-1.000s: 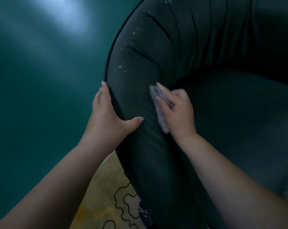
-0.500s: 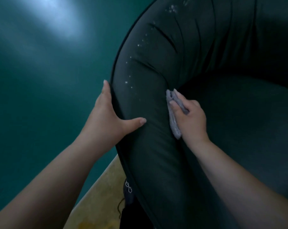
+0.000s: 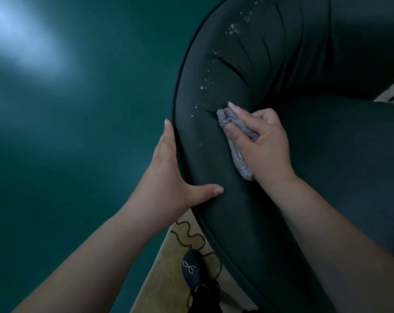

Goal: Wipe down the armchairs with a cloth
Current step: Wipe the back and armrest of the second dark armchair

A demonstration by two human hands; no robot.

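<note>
Right hand [image 3: 262, 143] has slid the bunched grey cloth [image 3: 236, 141] up the armchair [image 3: 214, 154] arm at frame centre toward the white specks [image 3: 205, 86], still gripping it; left hand [image 3: 169, 172] stays flat, bracing the outer edge

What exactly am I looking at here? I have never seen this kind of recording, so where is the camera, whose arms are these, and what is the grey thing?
There is no machine: a person wears one wide-angle camera on the head, looking down at their own bare arms. The big dark shape is an armchair, seen from above its padded arm. The left hand rests flat on the arm's outer edge, thumb spread across the top. The right hand holds a bunched grey cloth pressed against the upholstery. Pale specks run along the arm beyond the cloth; what they are I cannot tell. At the bottom a dark slipper stands on a patterned yellowish rug, beside teal floor.
</note>
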